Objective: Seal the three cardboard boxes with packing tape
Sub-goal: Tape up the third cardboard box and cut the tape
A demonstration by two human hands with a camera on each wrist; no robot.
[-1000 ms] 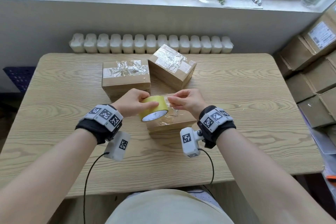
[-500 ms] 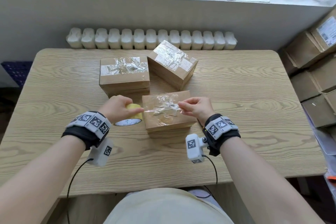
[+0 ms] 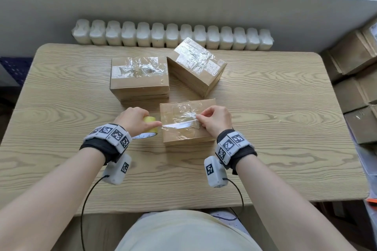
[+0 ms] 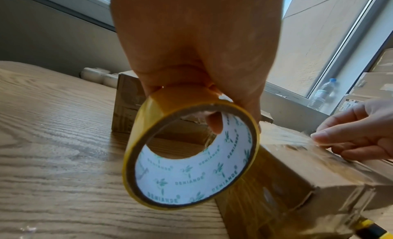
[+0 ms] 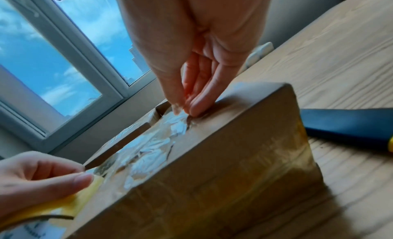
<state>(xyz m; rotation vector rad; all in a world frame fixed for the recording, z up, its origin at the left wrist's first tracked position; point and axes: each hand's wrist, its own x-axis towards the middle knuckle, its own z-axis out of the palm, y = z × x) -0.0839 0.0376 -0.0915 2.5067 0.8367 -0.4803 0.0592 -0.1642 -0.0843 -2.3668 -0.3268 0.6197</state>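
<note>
Three cardboard boxes stand on the wooden table (image 3: 275, 120). The back left box (image 3: 139, 85) and the back right box (image 3: 195, 71) carry crinkled clear tape on top. My left hand (image 3: 138, 119) grips the yellow tape roll (image 3: 151, 126) just left of the near box (image 3: 183, 136), one finger inside the core (image 4: 213, 123). A clear strip (image 3: 179, 126) runs from the roll across the box top. My right hand (image 3: 204, 121) pinches the strip's end against the top (image 5: 187, 111).
A dark blue tool with a yellow tip (image 5: 344, 123) lies on the table right of the near box. A white radiator (image 3: 173, 34) runs behind the table. Stacked cardboard boxes (image 3: 355, 91) stand off the right edge. A bottle (image 4: 321, 94) is on the windowsill.
My left hand took the roll from above the near box down to its left side, drawing tape across the top. My right hand kept the tape end on the box.
</note>
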